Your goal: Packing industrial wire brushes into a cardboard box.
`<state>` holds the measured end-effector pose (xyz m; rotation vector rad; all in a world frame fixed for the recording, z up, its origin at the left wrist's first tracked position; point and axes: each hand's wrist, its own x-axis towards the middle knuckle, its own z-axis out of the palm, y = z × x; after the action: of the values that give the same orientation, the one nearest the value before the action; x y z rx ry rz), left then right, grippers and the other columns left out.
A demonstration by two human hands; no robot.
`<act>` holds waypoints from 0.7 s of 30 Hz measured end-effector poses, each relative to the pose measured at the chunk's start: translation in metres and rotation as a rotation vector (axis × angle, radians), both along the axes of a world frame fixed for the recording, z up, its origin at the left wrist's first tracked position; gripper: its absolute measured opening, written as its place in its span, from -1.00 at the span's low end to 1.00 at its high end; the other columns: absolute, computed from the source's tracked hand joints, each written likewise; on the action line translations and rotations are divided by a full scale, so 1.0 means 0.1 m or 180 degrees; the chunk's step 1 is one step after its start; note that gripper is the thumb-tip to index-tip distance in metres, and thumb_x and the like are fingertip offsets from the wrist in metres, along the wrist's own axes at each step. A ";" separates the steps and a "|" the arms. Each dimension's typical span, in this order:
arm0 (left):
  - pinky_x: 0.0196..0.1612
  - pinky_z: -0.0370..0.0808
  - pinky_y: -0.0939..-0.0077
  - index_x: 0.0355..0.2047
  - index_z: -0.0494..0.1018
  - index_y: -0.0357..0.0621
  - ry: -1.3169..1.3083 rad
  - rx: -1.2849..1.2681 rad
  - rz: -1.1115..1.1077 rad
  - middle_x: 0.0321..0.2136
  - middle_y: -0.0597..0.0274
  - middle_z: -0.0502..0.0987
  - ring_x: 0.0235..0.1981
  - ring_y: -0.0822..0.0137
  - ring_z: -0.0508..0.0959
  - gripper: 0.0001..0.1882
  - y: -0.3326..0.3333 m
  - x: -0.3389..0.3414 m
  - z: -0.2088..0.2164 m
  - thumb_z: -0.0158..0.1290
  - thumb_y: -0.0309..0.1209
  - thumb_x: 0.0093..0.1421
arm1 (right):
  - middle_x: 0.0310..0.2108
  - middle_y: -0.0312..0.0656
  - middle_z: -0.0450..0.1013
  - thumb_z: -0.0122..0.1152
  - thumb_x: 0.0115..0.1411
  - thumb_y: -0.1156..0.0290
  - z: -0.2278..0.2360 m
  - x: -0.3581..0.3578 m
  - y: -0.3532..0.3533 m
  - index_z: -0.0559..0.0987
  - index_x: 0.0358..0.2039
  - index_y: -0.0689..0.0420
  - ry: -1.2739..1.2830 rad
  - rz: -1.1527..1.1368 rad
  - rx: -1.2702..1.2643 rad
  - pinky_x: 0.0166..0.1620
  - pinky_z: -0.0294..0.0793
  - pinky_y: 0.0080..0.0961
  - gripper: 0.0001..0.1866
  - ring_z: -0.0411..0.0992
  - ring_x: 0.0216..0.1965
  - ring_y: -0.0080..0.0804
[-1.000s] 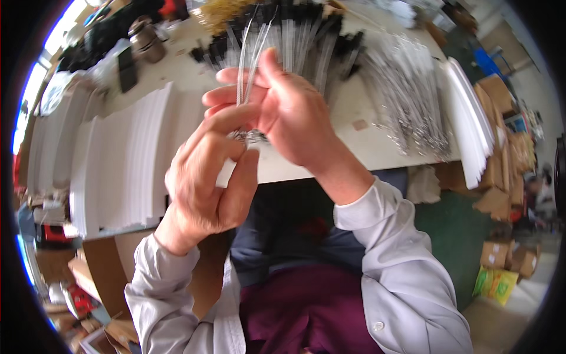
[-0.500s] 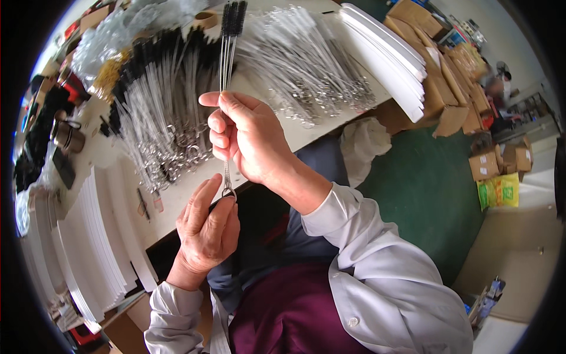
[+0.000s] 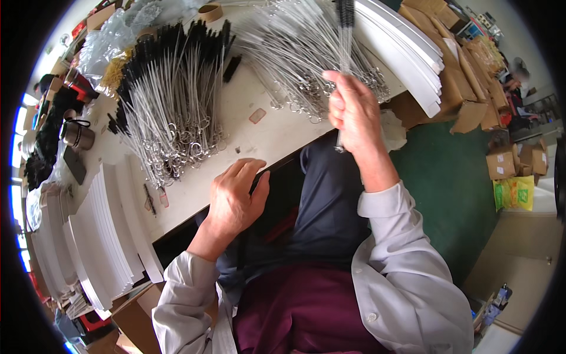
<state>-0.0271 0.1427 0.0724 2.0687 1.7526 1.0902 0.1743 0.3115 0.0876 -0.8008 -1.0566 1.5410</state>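
My right hand (image 3: 355,113) is closed around the thin wire stems of wire-handled brushes (image 3: 345,47), blurred so that I cannot tell how many. Their black bristle heads point away from me, and the looped ends come out below the fist. Behind them on the white table (image 3: 250,141) lies a pile of silvery wire brushes (image 3: 289,53), loops toward me. To its left is another heap of brushes (image 3: 177,100) with black bristles at the far end. My left hand (image 3: 234,197) holds nothing at the table's front edge, thumb apart from the fingers.
Stacks of folded white card (image 3: 97,236) stand at the left, and more white card (image 3: 407,53) lies at the far right. Beyond it are open cardboard boxes (image 3: 460,76). A metal mug (image 3: 78,134), a tape roll (image 3: 210,12) and clear plastic bags (image 3: 118,41) sit farther back.
My right hand has moved right with the brushes, from the left heap to the right pile. The left hand has come off the looped ends and shifted slightly right, its fingers opening.
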 end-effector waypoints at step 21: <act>-0.29 0.60 0.13 -0.24 0.55 -0.19 0.0829 -0.0300 0.0236 -0.44 0.03 0.62 -0.40 -0.04 0.66 -0.71 1.14 0.62 -0.18 0.26 -0.25 0.16 | -0.69 -0.59 0.13 0.05 0.53 0.22 -0.35 0.44 -0.04 0.67 -0.15 0.22 -0.0962 0.0021 -0.0234 -0.65 -0.03 -0.68 -0.66 0.01 -0.71 -0.83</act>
<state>0.0351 0.2569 0.0542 2.1845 1.9718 0.7666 0.2186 0.3072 0.0522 -1.1076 -1.2256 1.5014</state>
